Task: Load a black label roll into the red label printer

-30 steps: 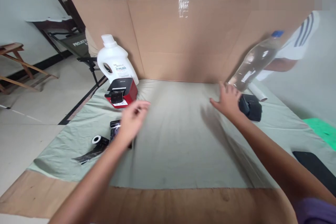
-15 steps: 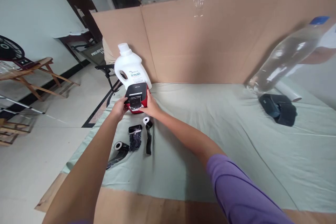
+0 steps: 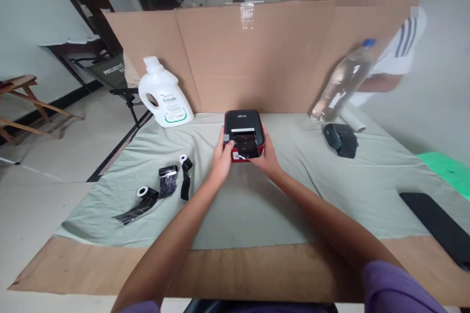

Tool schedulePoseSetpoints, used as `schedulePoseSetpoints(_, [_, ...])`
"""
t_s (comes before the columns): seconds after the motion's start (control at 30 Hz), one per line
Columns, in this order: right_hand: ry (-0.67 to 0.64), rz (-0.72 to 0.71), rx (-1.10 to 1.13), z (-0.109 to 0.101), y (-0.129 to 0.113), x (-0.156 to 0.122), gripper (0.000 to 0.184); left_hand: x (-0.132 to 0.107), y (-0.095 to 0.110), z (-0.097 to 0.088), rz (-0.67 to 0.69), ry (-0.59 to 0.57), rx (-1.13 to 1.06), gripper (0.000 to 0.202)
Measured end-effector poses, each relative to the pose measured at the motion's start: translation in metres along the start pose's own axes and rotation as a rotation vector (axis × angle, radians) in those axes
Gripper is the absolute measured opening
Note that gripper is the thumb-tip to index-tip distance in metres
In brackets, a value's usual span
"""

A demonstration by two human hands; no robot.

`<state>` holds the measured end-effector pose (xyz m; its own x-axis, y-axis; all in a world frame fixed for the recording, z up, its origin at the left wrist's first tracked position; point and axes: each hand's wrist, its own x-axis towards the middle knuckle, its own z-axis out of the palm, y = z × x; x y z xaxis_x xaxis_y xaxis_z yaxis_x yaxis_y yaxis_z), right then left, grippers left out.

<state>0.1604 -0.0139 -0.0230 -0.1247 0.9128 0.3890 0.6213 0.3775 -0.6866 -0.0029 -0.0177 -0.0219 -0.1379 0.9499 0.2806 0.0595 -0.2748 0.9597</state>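
Between my two hands is a small black and red label printer (image 3: pixel 243 120), with a strip of black film (image 3: pixel 247 146) hanging out of its front slot. My left hand (image 3: pixel 221 157) grips its left side, the thumb on the front edge. On the other side my right hand (image 3: pixel 269 157) wraps the right edge, fingers partly hidden. To the left on the green cloth (image 3: pixel 235 210) lie several rolls of black film: one roll with a white core (image 3: pixel 185 161), a wider roll (image 3: pixel 168 172) and another roll (image 3: pixel 145 193) with its tail spread out.
A white detergent jug (image 3: pixel 165 93) stands at the back left against a cardboard panel (image 3: pixel 249 63). At the right are a clear bottle (image 3: pixel 345 78) leaning, a black device (image 3: pixel 340 140), a white tube (image 3: pixel 353 120) and a black phone-like slab (image 3: pixel 436 225). Behind the panel's right end is a person (image 3: pixel 389 73).
Both hands have carried the printer rightward, away from the front of the jug to the middle of the cloth. My view has turned right, bringing the black slab into sight.
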Motion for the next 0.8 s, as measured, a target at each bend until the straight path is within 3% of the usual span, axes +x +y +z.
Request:
schedulePoseSetpoints(0.1, [0.115,-0.055,0.058,-0.021,0.03,-0.039,0.101,-0.033,-0.022,0.039,-0.037,-0.052,-0.034,0.062])
schedulePoseSetpoints(0.2, [0.079,-0.071,0.104,-0.03,0.045,-0.055,0.093,-0.05,-0.031,0.054,-0.053,-0.095,-0.011,0.065])
schedulePoseSetpoints(0.43, [0.084,-0.041,0.062,-0.027,0.051,-0.054,0.097,-0.049,-0.03,0.052,-0.023,-0.109,0.017,0.068])
schedulePoseSetpoints(0.63, [0.032,0.111,-0.035,-0.025,0.051,-0.062,0.106,-0.051,-0.033,0.05,-0.048,-0.122,0.004,0.068])
schedulePoseSetpoints(0.8, [0.134,0.012,0.054,-0.019,0.055,-0.064,0.105,-0.054,-0.03,0.049,-0.04,-0.131,-0.053,0.066])
